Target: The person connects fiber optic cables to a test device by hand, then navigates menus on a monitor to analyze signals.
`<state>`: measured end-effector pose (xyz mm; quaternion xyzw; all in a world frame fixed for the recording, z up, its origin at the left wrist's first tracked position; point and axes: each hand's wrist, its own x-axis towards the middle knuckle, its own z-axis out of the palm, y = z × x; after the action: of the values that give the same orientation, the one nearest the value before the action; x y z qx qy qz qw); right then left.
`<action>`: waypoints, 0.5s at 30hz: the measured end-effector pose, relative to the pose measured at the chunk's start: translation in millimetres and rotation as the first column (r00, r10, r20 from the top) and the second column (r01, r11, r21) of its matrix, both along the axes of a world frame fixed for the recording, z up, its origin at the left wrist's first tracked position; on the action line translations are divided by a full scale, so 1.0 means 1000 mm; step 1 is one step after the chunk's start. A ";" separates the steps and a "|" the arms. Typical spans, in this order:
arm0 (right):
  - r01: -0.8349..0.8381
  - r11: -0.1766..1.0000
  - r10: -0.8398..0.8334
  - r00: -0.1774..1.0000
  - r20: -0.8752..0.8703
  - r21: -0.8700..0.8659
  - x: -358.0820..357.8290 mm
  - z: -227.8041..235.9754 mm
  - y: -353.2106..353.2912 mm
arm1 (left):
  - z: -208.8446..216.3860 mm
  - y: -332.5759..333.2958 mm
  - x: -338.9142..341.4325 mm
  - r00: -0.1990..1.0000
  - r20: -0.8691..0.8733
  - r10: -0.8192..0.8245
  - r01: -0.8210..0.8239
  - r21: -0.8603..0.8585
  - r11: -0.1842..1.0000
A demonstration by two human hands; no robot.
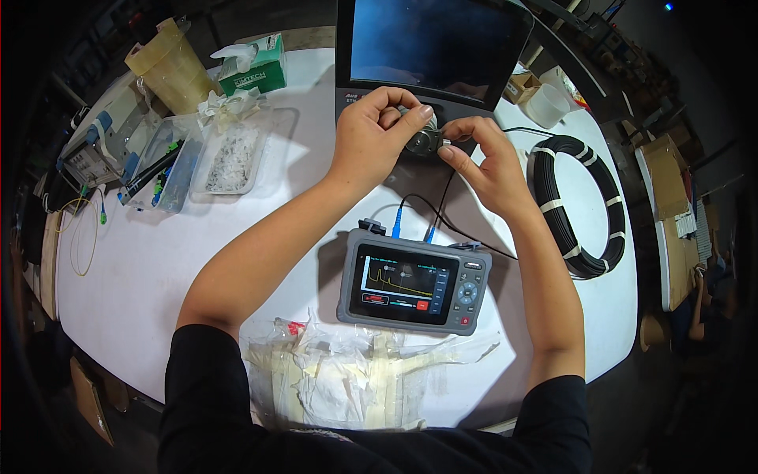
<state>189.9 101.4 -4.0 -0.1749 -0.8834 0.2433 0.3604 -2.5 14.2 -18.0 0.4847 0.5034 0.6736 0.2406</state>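
In front of the monitor, my left hand [371, 134] is closed round a round, dark metallic piece [424, 142], partly hidden by the fingers. My right hand [489, 162] meets it from the right, thumb and fingers pinching a small silver fitting [445, 143] at its side. Below them, a grey handheld fibre tester [343, 284] lies face up, its lit screen [407, 280] showing a yellow trace with peaks. Blue connectors [397, 224] are plugged into its top edge. A thin black cable [444, 193] runs from there up towards my right hand.
The monitor [442, 47] stands at the back. A coil of black cable [545, 178] lies right. At left are a tissue box [257, 67], a tray of clear scraps [229, 162], a bin of connectors [170, 182] and a bench instrument [99, 150]. Taped plastic [339, 379] covers the near edge.
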 end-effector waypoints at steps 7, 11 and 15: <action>-0.007 1.000 0.007 1.000 0.000 0.007 -0.001 -0.001 0.001 | -0.006 0.001 -0.002 0.998 0.048 -0.046 0.046 0.012 0.999; 0.003 1.000 -0.003 1.000 -0.001 0.013 -0.001 0.000 0.000 | -0.005 0.001 -0.001 0.999 0.043 -0.030 0.030 0.006 1.000; -0.006 1.000 0.006 1.000 0.000 0.009 0.000 0.001 0.001 | -0.001 -0.001 0.001 0.999 -0.049 0.024 -0.025 -0.015 1.000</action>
<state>189.5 102.2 -3.1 -0.1708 -0.8850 0.2403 0.3604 -1.0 12.9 -19.4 0.4930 0.5203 0.6605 0.2238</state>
